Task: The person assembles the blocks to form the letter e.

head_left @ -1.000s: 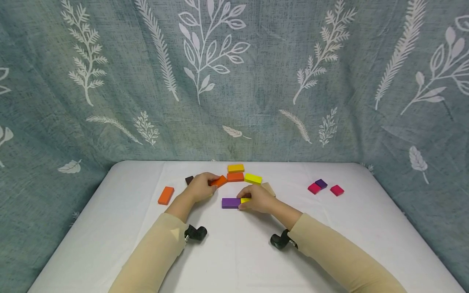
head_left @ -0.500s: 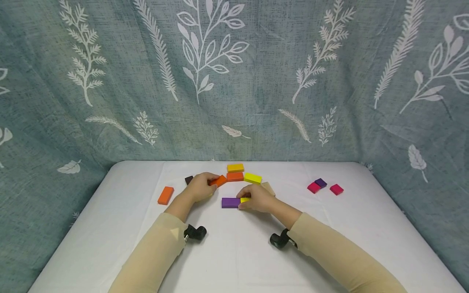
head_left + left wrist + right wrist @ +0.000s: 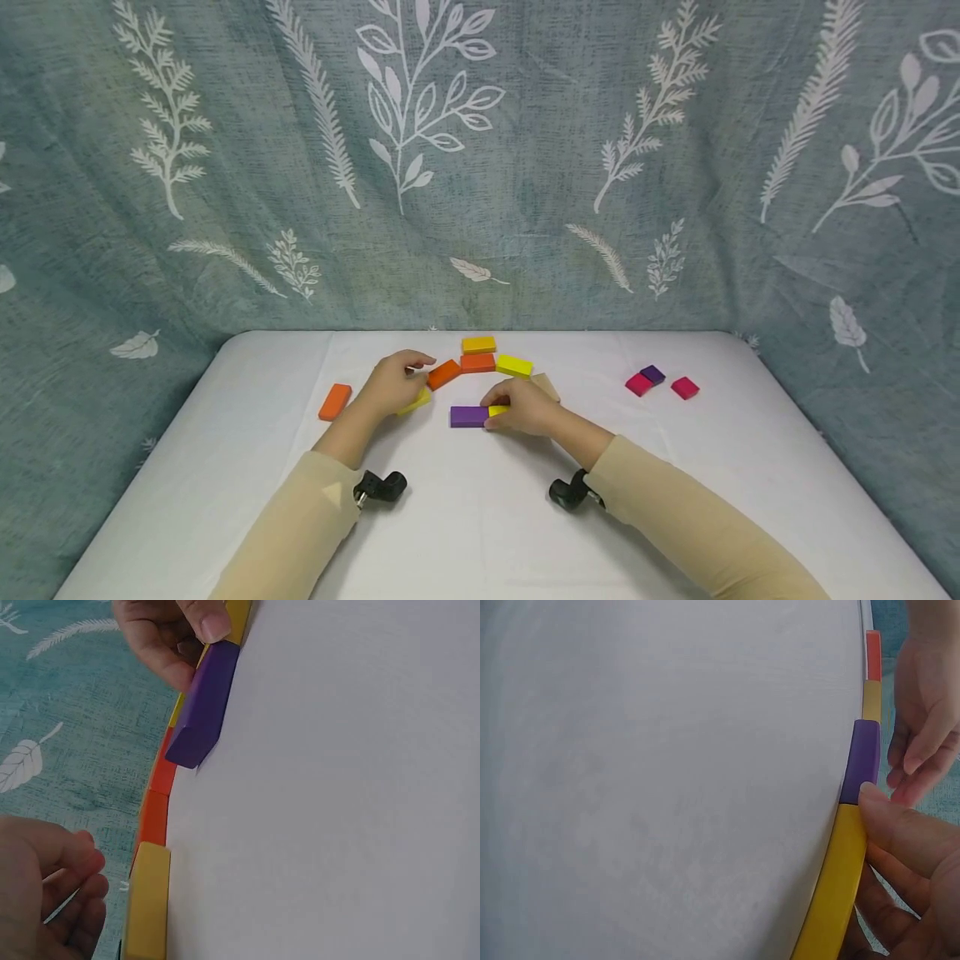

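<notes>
The right hand (image 3: 521,406) pinches the front yellow block (image 3: 497,410) between thumb and fingers, and its thumb lies close to the joint where this block meets the purple block (image 3: 468,417), end to end, on the table (image 3: 480,517). If the thumb presses unevenly there, I think the two pieces could turn against each other, and their straight line would break.

The left hand (image 3: 393,385) has its fingers loosely bent, and no block is seen between them. It is near the orange block (image 3: 443,374) and it partly covers the pale yellow block (image 3: 415,402). This is perhaps the main danger: a small sideways move of the fingers or the wrist could push one of these pieces. The orange block lies against the red-orange block (image 3: 477,363), so a knock could pass along the curve, to the bright yellow block (image 3: 514,366) beside it.

On the other side, the pale wooden block (image 3: 546,386) is just behind the right hand, so lifting this hand carelessly may catch it. The golden block (image 3: 478,345) lies near the far edge of the table; a strong push from the front could probably send it off.
</notes>
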Motion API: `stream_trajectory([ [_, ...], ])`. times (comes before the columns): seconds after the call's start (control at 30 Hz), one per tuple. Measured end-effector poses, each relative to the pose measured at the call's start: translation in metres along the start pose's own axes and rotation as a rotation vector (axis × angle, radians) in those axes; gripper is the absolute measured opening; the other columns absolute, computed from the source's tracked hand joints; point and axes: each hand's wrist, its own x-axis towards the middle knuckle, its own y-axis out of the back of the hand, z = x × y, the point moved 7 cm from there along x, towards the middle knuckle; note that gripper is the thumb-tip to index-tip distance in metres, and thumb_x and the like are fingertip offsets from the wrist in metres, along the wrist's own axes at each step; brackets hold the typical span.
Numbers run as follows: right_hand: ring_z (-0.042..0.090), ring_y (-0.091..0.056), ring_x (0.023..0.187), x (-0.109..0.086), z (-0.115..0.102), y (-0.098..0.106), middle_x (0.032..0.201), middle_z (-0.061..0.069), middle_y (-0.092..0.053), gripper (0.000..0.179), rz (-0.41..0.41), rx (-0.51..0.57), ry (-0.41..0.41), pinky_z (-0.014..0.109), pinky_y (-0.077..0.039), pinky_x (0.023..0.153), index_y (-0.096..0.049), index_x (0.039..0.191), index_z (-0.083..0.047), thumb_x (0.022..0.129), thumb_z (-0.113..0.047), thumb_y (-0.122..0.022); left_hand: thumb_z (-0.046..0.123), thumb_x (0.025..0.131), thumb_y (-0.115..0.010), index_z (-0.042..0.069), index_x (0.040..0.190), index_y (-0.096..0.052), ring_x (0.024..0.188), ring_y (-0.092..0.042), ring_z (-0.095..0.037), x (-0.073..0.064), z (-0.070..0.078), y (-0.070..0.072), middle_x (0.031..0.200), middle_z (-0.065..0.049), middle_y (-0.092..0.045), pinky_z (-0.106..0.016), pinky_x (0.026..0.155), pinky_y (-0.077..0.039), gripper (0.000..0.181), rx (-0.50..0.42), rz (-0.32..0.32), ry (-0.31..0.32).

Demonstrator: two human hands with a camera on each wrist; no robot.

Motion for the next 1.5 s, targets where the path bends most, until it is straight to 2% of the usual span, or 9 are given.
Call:
stream_trajectory([
  [0.1, 0.017, -0.062, 0.105, 0.0, -0.001, -0.001, 0.103, -0.006, -0.071, 0.023, -0.001, 0.0, 0.002, 0.038, -0.049, 0.097, -0.076, 0.107, -0.016, 0.085, -0.018, -0.082, 0.013, 0.097, -0.06, 0.013, 0.122, -0.072, 0.115, -0.059, -0.031, -0.008, 0.0, 0.007, 0.127, -0.009, -0.065, -0.048, 0.1, -0.046, 0.028, 0.013, 0.006, -0.009],
  [0.23, 0.016, -0.062, 0.104, 0.0, -0.001, -0.001, 0.102, -0.006, -0.071, 0.023, 0.007, -0.007, -0.001, 0.038, -0.049, 0.096, -0.076, 0.106, -0.016, 0.084, -0.018, -0.082, 0.013, 0.095, -0.062, 0.013, 0.119, -0.074, 0.105, -0.062, -0.027, -0.018, -0.001, 0.011, 0.121, -0.011, -0.066, -0.045, 0.092, -0.05, 0.026, 0.04, -0.021, -0.026],
  [0.43, 0.015, -0.061, 0.1, -0.001, -0.002, 0.0, 0.103, -0.005, -0.07, 0.023, 0.01, -0.017, 0.002, 0.038, -0.049, 0.094, -0.076, 0.107, -0.016, 0.085, -0.018, -0.082, 0.01, 0.093, -0.068, 0.01, 0.112, -0.075, 0.093, -0.058, -0.021, -0.029, -0.003, 0.015, 0.106, -0.007, -0.067, -0.04, 0.087, -0.049, 0.021, 0.075, -0.035, -0.061],
  [0.67, 0.014, -0.06, 0.099, -0.002, -0.003, 0.001, 0.102, -0.006, -0.07, 0.023, 0.011, -0.019, -0.008, 0.038, -0.049, 0.094, -0.076, 0.106, -0.016, 0.084, -0.019, -0.083, 0.009, 0.092, -0.07, 0.008, 0.116, -0.074, 0.106, -0.064, -0.024, -0.036, -0.01, 0.013, 0.116, -0.007, -0.07, -0.044, 0.095, -0.05, 0.024, 0.111, -0.072, -0.073],
  [0.77, 0.014, -0.06, 0.097, -0.001, -0.003, 0.001, 0.102, -0.006, -0.07, 0.023, 0.015, -0.019, -0.003, 0.038, -0.049, 0.093, -0.076, 0.106, -0.016, 0.084, -0.019, -0.083, 0.01, 0.092, -0.071, 0.007, 0.119, -0.073, 0.109, -0.064, -0.027, -0.037, -0.011, 0.013, 0.119, -0.009, -0.07, -0.045, 0.096, -0.05, 0.027, 0.131, -0.061, -0.075],
  [1.0, 0.017, -0.061, 0.102, 0.0, -0.003, 0.0, 0.104, -0.004, -0.071, 0.024, -0.001, -0.001, 0.004, 0.039, -0.049, 0.096, -0.076, 0.107, -0.015, 0.085, -0.018, -0.082, 0.017, 0.091, -0.074, 0.008, 0.12, -0.073, 0.107, -0.064, -0.024, -0.039, -0.01, 0.011, 0.119, -0.008, -0.07, -0.044, 0.094, -0.05, 0.03, 0.154, -0.043, -0.053],
  [1.17, 0.018, -0.062, 0.104, -0.001, -0.003, 0.002, 0.107, -0.002, -0.071, 0.028, -0.008, 0.012, 0.039, 0.038, -0.049, 0.096, -0.074, 0.112, -0.012, 0.085, -0.016, -0.082, 0.02, 0.089, -0.077, 0.008, 0.118, -0.074, 0.099, -0.064, -0.02, -0.04, -0.007, 0.009, 0.113, -0.006, -0.071, -0.041, 0.089, -0.051, 0.032, 0.172, -0.021, -0.057],
  [1.3, 0.019, -0.059, 0.102, -0.007, -0.004, 0.011, 0.108, -0.001, -0.069, 0.032, -0.003, 0.021, 0.039, 0.039, -0.049, 0.094, -0.073, 0.117, -0.011, 0.087, -0.019, -0.08, 0.021, 0.088, -0.078, 0.008, 0.116, -0.075, 0.092, -0.062, -0.017, -0.04, -0.007, 0.007, 0.107, -0.004, -0.07, -0.038, 0.086, -0.052, 0.031, 0.178, -0.01, -0.063],
  [1.5, 0.028, -0.056, 0.115, -0.025, -0.002, 0.042, 0.125, 0.008, -0.065, 0.035, 0.014, 0.042, 0.033, 0.046, -0.047, 0.098, -0.069, 0.125, -0.009, 0.093, -0.023, -0.073, 0.021, 0.092, -0.075, 0.009, 0.119, -0.073, 0.095, -0.061, -0.018, -0.038, -0.008, 0.005, 0.111, -0.003, -0.07, -0.039, 0.087, -0.05, 0.03, 0.162, -0.012, -0.061],
])
